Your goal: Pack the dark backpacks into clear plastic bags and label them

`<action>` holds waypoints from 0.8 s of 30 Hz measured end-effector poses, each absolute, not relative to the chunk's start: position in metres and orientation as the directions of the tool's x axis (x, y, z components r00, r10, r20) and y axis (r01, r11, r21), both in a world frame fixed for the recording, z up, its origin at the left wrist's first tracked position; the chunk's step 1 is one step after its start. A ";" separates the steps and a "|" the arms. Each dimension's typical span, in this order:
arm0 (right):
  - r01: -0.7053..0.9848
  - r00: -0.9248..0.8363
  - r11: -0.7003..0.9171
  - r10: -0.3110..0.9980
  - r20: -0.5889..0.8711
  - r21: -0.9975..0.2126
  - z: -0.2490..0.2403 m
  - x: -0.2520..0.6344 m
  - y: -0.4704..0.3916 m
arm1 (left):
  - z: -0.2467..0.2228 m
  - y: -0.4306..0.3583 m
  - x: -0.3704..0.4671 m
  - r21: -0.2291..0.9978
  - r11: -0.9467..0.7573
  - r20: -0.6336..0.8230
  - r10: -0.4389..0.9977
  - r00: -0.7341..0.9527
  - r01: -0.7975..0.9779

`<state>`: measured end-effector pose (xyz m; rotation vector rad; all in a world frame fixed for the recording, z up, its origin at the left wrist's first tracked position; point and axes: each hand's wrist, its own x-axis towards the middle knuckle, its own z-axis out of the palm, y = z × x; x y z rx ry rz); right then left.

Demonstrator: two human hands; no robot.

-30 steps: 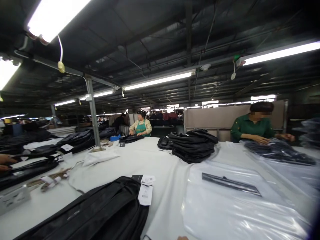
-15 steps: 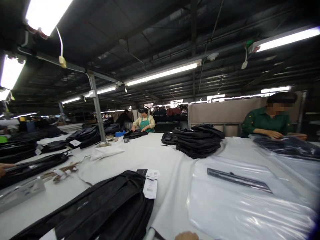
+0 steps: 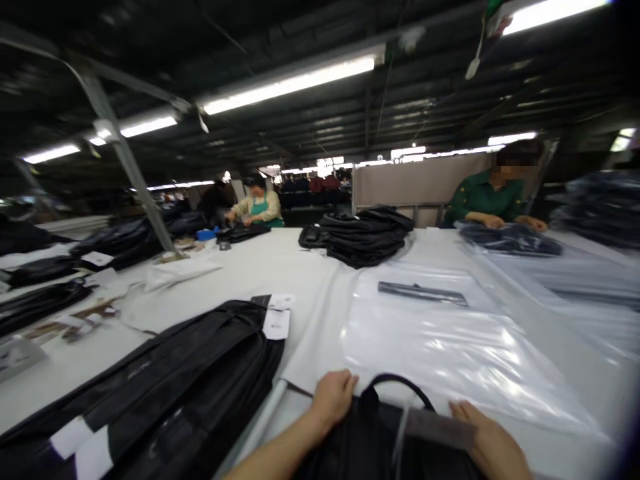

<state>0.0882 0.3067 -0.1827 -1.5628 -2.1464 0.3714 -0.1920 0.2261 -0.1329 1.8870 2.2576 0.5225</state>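
Observation:
A black bag with a looped top handle lies at the bottom centre, near the table edge. My left hand is closed on its upper left corner. At its upper right side is my right hand, fingers curled at the bag's edge beside a dark grey strip that crosses the bag. Just beyond the bag are clear plastic bags spread flat, with a dark narrow piece on them. Left of my left hand lie black bags with white tags.
A stack of black bags stands mid-table. Across the white table, a person in a green apron handles a black item. A person in a green shirt works at the right with plastic-wrapped bags. A metal post rises at the left.
Both my hands and the black bag between them have come into view at the bottom. The view has tilted down and turned right, so the table items sit higher and further left.

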 end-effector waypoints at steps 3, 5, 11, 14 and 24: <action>0.863 -0.277 0.293 0.956 0.101 -0.412 -0.169 0.087 0.300 | -0.125 0.226 -0.191 0.400 0.032 0.194 0.974 -0.119 0.916; 0.879 -0.252 0.262 0.964 0.078 -0.399 -0.164 0.085 0.301 | -0.120 0.227 -0.192 0.435 -0.043 0.264 0.961 -0.082 0.899; 0.862 -0.206 0.237 0.971 0.118 -0.447 -0.168 0.085 0.300 | -0.088 0.215 -0.192 0.501 -0.106 0.347 0.934 -0.088 0.859; 0.828 -0.190 0.242 0.970 0.152 -0.505 -0.171 0.084 0.300 | -0.062 0.208 -0.171 0.538 -0.074 0.331 0.935 -0.129 0.840; 0.351 -0.294 0.560 0.827 0.480 -0.750 -0.129 0.100 0.249 | -0.074 0.202 -0.125 0.855 0.021 -0.178 0.950 0.256 0.518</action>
